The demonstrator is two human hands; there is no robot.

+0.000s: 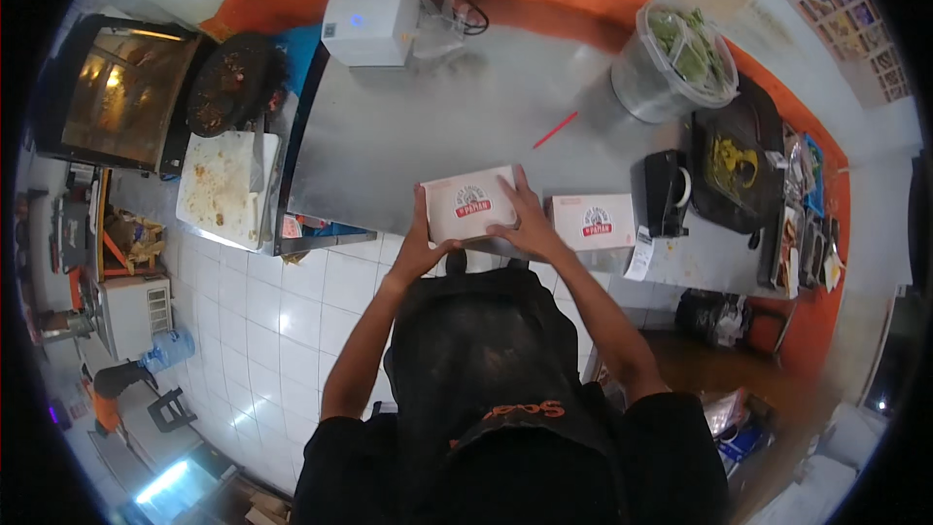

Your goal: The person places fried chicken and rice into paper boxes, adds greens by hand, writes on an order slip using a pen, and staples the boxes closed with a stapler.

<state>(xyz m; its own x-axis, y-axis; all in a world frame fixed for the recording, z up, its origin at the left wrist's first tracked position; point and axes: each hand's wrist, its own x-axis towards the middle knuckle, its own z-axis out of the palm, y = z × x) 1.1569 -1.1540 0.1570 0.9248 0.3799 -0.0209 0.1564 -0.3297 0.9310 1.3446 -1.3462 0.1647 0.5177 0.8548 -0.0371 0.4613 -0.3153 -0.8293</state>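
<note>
Between my two hands is a closed cardboard food box [453, 198] with a printed logo, at the front edge of the steel table [408, 117]. My left hand [421, 240] grips its left side, thumb along the near edge. On the right side, my right hand [531, 219] has its fingers over the far corner and its thumb at the near corner. Whether the box rests on the table or is slightly raised, I cannot tell. A second, similar box [592, 224] lies just right of my right hand. A printed paper slip [640, 254] hangs at that box's right end.
A red pen [555, 130] lies beyond the boxes. At the back stand a white label printer [372, 14] and a clear tub of green leaves [674, 65]. A black tape dispenser [665, 193] is at right. Leftward, a knife [256, 160] lies on a soiled cutting board [219, 189].
</note>
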